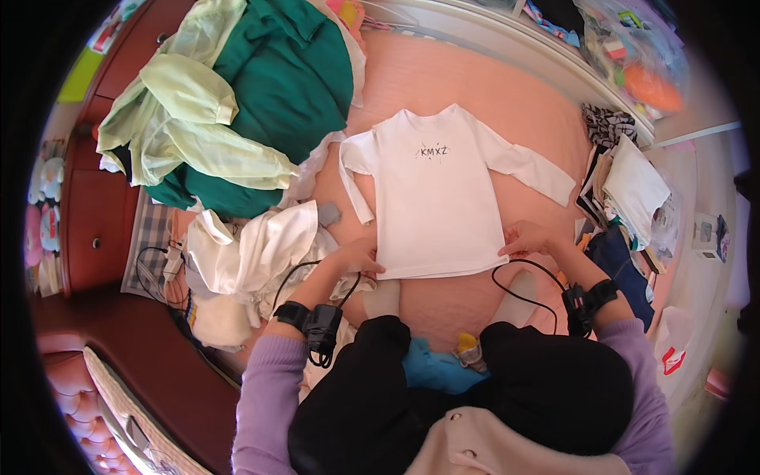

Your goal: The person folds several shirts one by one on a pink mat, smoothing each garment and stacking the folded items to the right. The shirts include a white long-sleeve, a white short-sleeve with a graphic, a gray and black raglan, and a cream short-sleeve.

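Note:
A white long-sleeved shirt (pixel 439 198) with small dark print on its chest lies spread on the pink bedding, collar away from me. Its right sleeve reaches out to the side, while the left one bends down along the body. My left hand (pixel 360 258) pinches the hem at its left corner. At the opposite hem corner, my right hand (pixel 526 237) grips the fabric between thumb and fingers. Both wrists wear black straps with small devices and cables.
Green and pale yellow garments (pixel 277 95) are heaped at the far left, with crumpled white clothes (pixel 257 253) nearer me. Folded clothes (pixel 633 190) are stacked at the right. A blue cloth (pixel 443 368) lies between my legs. Beyond the bed's right corner hangs a clear plastic bag (pixel 633 59).

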{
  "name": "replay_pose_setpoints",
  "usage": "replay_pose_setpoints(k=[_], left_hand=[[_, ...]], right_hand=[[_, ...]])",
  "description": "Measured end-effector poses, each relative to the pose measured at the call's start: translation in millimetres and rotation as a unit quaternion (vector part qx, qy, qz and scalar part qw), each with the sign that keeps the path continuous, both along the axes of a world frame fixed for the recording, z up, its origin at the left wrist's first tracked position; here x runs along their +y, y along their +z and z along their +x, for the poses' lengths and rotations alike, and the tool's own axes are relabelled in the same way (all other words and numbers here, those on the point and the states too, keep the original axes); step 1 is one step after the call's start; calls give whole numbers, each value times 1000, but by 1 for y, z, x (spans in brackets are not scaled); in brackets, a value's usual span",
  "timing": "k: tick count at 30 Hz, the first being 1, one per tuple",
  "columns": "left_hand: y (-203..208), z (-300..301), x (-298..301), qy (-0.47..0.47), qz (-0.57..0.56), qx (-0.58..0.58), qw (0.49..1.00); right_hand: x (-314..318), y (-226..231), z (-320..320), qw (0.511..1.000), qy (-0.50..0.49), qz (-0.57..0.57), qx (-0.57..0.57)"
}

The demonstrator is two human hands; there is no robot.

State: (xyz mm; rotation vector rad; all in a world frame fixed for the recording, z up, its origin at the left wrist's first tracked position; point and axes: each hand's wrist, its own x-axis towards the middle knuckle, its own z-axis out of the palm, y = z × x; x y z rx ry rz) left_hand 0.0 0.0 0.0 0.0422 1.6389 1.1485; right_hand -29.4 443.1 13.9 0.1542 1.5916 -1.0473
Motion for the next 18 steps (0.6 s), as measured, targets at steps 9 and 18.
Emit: replay_pose_setpoints(k=[9, 18], left_hand=[[-27, -42, -22, 211, -267, 410, 846], [-16, -65, -18, 305, -236, 326, 863]], right_hand=[[-14, 12, -18, 981, 83, 38, 172], [-25, -9, 11, 978, 129, -96, 130]])
